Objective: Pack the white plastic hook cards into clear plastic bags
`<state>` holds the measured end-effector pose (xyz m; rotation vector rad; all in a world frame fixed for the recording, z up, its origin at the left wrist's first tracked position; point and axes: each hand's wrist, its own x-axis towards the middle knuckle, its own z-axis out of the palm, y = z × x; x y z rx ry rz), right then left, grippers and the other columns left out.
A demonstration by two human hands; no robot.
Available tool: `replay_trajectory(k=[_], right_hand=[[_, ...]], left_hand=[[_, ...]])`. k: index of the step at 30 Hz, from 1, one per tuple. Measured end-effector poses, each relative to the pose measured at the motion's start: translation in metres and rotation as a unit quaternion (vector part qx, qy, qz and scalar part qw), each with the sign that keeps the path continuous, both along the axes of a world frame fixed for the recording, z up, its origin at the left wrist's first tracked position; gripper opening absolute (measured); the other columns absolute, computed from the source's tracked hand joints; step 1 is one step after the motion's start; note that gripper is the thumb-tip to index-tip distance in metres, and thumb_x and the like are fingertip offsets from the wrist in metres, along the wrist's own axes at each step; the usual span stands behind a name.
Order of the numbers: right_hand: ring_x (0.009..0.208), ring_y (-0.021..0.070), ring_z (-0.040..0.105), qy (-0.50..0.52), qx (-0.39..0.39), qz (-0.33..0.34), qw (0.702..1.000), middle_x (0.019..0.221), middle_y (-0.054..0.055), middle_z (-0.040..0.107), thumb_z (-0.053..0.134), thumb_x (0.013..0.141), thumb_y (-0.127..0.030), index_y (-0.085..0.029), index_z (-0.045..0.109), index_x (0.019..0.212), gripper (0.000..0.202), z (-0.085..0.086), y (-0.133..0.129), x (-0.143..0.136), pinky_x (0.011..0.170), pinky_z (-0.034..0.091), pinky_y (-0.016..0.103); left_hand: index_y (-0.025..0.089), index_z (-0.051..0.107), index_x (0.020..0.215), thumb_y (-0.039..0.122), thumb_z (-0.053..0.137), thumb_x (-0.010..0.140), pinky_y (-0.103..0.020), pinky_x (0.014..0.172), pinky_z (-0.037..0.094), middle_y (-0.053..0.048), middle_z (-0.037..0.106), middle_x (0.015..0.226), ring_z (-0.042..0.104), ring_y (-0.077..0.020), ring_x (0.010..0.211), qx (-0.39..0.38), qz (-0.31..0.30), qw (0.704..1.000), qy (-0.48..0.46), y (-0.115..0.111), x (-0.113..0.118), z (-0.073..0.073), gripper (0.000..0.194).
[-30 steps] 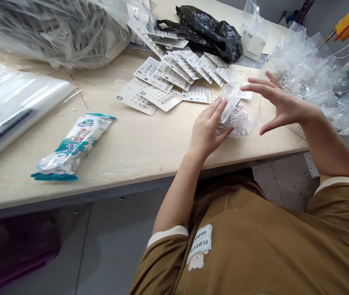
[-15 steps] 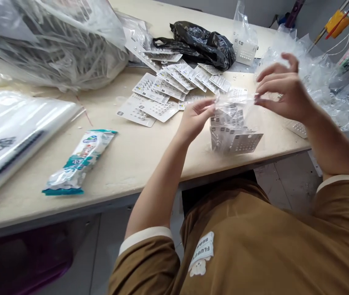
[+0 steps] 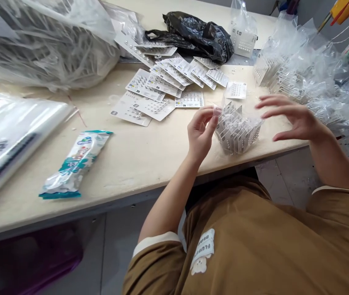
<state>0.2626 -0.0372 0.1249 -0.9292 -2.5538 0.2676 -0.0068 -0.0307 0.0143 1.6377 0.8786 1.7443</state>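
My left hand (image 3: 202, 130) pinches the upper left edge of a clear plastic bag (image 3: 238, 130) near the table's front edge. Inside the bag stand several small cards dotted with shiny beads, fanned in a row. To the right of the bag, my right hand (image 3: 293, 118) is held with fingers spread and thumb apart, nothing in it. A single beaded card (image 3: 236, 90) lies just behind the bag. Further left, several more cards (image 3: 158, 107) overlap in a loose spread, some showing printed labels with barcodes.
Many filled clear bags (image 3: 312, 82) crowd the right side. A black plastic bag (image 3: 199, 39) and another filled bag (image 3: 243, 35) sit at the back. On the left are a big stuffed sack (image 3: 48, 49), a stack of clear plastic (image 3: 17, 135) and a snack packet (image 3: 77, 164).
My right hand has let go of the bag's top and moved down and right with its fingers spread. The cards in the bag now stand more evenly fanned. My left hand still pinches the bag.
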Motion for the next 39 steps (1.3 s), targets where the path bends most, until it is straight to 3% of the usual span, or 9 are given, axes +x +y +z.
replay_trajectory(k=[5,10,15,18,22,27,30,33,39], right_hand=[[0.131,0.0233,0.059,0.326,-0.132,-0.18,0.919,0.145,0.008,0.058,0.031,0.098,-0.07,-0.027,0.05,0.139,0.062,-0.056,0.023,0.014,0.112,0.049,0.048],[0.131,0.0283,0.06,0.347,-0.445,-0.127,0.815,0.132,0.007,0.07,0.031,0.084,-0.09,-0.025,0.059,0.134,0.087,-0.105,0.018,-0.014,0.114,0.048,0.053],[0.136,0.0289,0.058,0.486,-0.333,-0.137,0.797,0.136,0.003,0.068,0.062,0.075,-0.079,-0.03,0.068,0.118,0.065,-0.129,-0.003,-0.034,0.118,0.045,0.049],[0.137,0.0289,0.056,0.468,-0.316,-0.132,0.814,0.133,0.004,0.069,0.053,0.077,-0.085,-0.029,0.069,0.114,0.069,-0.137,-0.006,-0.029,0.123,0.037,0.05],[0.135,0.0252,0.057,0.453,-0.153,-0.167,0.862,0.132,0.004,0.068,0.022,0.086,-0.087,-0.033,0.062,0.123,0.076,-0.118,-0.007,-0.023,0.122,0.038,0.051],[0.136,0.0274,0.057,0.397,0.07,-0.167,0.9,0.133,0.003,0.064,0.023,0.09,-0.083,-0.038,0.054,0.126,0.065,-0.045,-0.018,-0.038,0.113,0.046,0.051],[0.097,0.0215,0.073,0.326,-0.045,-0.027,0.944,0.107,0.005,0.074,0.029,0.095,-0.077,-0.03,0.065,0.112,0.062,-0.01,-0.016,-0.044,0.082,0.059,0.038],[0.052,0.0095,0.057,0.196,-0.21,0.04,0.957,0.075,0.003,0.071,0.021,0.098,-0.074,-0.019,0.07,0.097,0.073,0.004,-0.004,-0.045,0.049,0.045,0.025],[0.089,0.0166,0.065,0.203,-0.136,0.022,0.969,0.099,0.007,0.071,0.027,0.097,-0.075,-0.019,0.066,0.101,0.068,0.006,0.021,-0.063,0.083,0.051,0.033]], left_hand=[[0.028,0.069,0.095,0.053,0.056,0.098,-0.043,0.1,0.055,-0.005,0.068,0.107,0.067,-0.0219,0.11,0.045,0.001,0.996,-0.077,-0.018,0.015,-0.012,0.029],[0.039,0.049,0.146,0.053,0.045,0.103,-0.046,0.125,0.03,-0.002,0.043,0.157,0.034,-0.0248,0.151,-0.011,0.034,0.986,-0.16,-0.041,0.048,-0.033,0.045],[0.034,0.045,0.148,0.059,0.039,0.102,-0.045,0.121,0.036,-0.005,0.051,0.148,0.046,-0.0265,0.142,0.087,0.062,0.987,-0.118,-0.031,0.056,-0.035,0.052],[0.031,0.054,0.141,0.061,0.034,0.103,-0.044,0.114,0.044,-0.006,0.06,0.136,0.055,-0.0269,0.132,0.078,0.002,0.991,-0.109,-0.018,0.043,-0.036,0.053],[0.03,0.049,0.145,0.063,0.032,0.102,-0.044,0.109,0.049,-0.008,0.06,0.134,0.058,-0.0272,0.129,0.006,-0.005,0.986,-0.165,-0.018,0.036,-0.044,0.057],[0.031,0.048,0.144,0.066,0.033,0.1,-0.045,0.108,0.049,-0.008,0.059,0.132,0.059,-0.028,0.127,0.017,0.012,0.985,-0.171,-0.023,0.042,-0.046,0.058],[0.031,0.05,0.143,0.064,0.036,0.1,-0.044,0.108,0.049,-0.007,0.058,0.132,0.059,-0.0272,0.126,0.037,0.021,0.983,-0.178,-0.023,0.042,-0.044,0.056],[0.031,0.052,0.143,0.062,0.04,0.099,-0.044,0.108,0.048,-0.007,0.057,0.135,0.058,-0.0275,0.126,0.041,0.028,0.983,-0.179,-0.024,0.04,-0.044,0.056],[0.031,0.049,0.144,0.065,0.036,0.099,-0.044,0.102,0.051,-0.008,0.055,0.135,0.06,-0.0281,0.12,0.023,0.022,0.983,-0.178,-0.027,0.04,-0.042,0.058]])
